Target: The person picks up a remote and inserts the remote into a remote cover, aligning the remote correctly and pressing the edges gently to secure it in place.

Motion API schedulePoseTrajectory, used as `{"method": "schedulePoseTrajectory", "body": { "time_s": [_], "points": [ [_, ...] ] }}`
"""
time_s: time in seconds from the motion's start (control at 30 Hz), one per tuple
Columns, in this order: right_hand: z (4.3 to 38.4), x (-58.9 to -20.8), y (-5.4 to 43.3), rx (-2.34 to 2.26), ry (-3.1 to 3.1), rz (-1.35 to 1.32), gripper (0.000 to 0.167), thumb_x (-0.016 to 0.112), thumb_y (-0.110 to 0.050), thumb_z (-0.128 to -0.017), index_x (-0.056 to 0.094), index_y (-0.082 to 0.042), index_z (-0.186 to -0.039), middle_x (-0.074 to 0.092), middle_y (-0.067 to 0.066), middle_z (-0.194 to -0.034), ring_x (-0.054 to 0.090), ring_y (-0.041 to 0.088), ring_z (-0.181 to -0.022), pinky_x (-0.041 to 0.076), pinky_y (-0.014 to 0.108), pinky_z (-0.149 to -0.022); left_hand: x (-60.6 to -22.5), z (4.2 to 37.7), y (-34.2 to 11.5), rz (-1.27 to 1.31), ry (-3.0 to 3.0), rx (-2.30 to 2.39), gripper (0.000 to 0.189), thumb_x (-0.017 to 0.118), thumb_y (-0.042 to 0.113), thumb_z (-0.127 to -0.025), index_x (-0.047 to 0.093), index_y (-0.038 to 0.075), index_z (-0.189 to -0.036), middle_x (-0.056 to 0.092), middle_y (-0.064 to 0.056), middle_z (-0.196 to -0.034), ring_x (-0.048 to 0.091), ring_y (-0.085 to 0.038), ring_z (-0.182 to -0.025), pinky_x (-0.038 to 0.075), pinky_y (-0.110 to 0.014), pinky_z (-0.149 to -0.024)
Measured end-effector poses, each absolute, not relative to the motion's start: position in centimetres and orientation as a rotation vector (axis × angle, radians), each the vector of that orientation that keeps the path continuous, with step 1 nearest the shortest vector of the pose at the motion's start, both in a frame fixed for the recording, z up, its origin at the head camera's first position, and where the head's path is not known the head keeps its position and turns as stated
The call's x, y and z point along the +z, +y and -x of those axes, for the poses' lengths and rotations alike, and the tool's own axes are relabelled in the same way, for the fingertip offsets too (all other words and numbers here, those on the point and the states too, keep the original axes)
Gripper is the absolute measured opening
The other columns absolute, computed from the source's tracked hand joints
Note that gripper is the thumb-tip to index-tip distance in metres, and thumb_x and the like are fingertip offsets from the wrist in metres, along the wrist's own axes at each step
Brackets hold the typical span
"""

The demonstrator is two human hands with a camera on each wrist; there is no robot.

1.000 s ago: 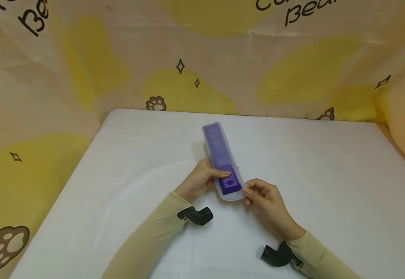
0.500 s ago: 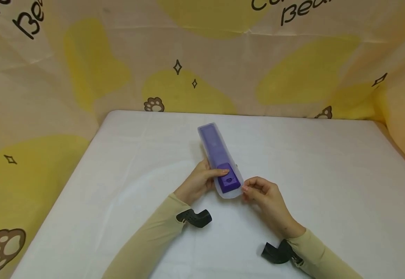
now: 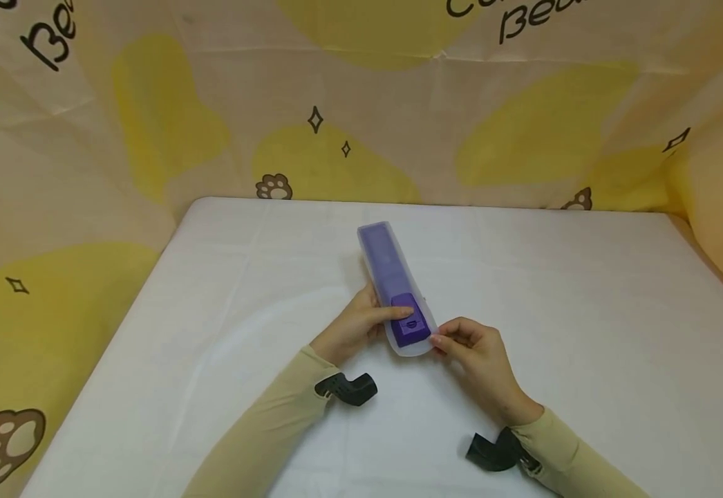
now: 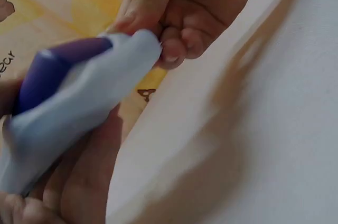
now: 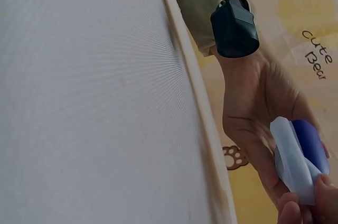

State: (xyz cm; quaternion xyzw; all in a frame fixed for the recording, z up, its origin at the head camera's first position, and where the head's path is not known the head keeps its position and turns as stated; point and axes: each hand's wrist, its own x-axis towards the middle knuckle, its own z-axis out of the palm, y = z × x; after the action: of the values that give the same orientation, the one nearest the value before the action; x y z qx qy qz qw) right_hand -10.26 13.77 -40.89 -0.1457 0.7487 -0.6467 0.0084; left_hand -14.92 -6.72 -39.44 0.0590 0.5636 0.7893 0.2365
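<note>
A long, narrow purple case (image 3: 389, 266) with a frosted, translucent cover is held above the table, slanting toward me. A darker purple block (image 3: 412, 335) with a small oval mark shows at its near end. My left hand (image 3: 352, 324) grips the case from the left, thumb across the dark block and fingers underneath, mostly hidden in the head view. My right hand (image 3: 476, 353) pinches the near right corner of the translucent cover (image 5: 293, 160) between thumb and fingers. In the left wrist view, that pale rim (image 4: 100, 84) appears blurred beside the dark purple part (image 4: 58, 71).
A white-covered table (image 3: 262, 277) lies under both hands. Behind it hangs a yellow and beige patterned cloth (image 3: 399, 124). A black wrist mount sits on the left sleeve (image 3: 349, 389) and another on the right sleeve (image 3: 495, 453).
The case shifts slightly left, then back a little to the right. Both hands keep their hold, and the right fingertips move only slightly at the corner. The whole head view drifts slightly.
</note>
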Motion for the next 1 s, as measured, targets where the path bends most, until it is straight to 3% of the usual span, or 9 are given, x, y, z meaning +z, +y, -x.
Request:
{"method": "schedulePoseTrajectory", "body": {
  "time_s": [0.27, 0.53, 1.0],
  "points": [
    [10.31, -40.84, 13.87, -2.027, 2.328, 0.462, 0.012, 0.064, 0.000, -0.088, 0.061, 0.012, -0.088, 0.066, 0.011, -0.077, 0.064, 0.013, -0.067, 0.055, 0.025, -0.064, -39.35, 14.94, -6.92, -0.244, 1.569, 2.082, 0.079, 0.064, -0.005, -0.081, 0.019, 0.010, -0.144, 0.049, -0.020, -0.131, 0.055, -0.030, -0.115, 0.047, -0.040, -0.094],
    [10.37, -40.87, 13.99, -2.033, 2.248, 0.415, 0.017, 0.064, -0.003, -0.088, 0.060, 0.013, -0.089, 0.066, 0.014, -0.075, 0.064, 0.015, -0.068, 0.056, 0.027, -0.064, -39.53, 14.68, -6.60, -0.148, 1.444, 2.123, 0.079, 0.059, -0.005, -0.084, 0.016, 0.016, -0.147, 0.046, -0.021, -0.130, 0.054, -0.034, -0.115, 0.047, -0.046, -0.093],
    [10.47, -41.16, 13.60, -2.135, 2.034, 0.271, 0.014, 0.063, -0.001, -0.088, 0.056, 0.011, -0.092, 0.064, 0.004, -0.076, 0.061, 0.011, -0.069, 0.055, 0.024, -0.065, -40.17, 14.64, -6.14, -0.043, 1.454, 2.188, 0.070, 0.057, -0.009, -0.081, 0.026, 0.009, -0.141, 0.051, -0.021, -0.126, 0.055, -0.034, -0.113, 0.047, -0.047, -0.092]
  ]
}}
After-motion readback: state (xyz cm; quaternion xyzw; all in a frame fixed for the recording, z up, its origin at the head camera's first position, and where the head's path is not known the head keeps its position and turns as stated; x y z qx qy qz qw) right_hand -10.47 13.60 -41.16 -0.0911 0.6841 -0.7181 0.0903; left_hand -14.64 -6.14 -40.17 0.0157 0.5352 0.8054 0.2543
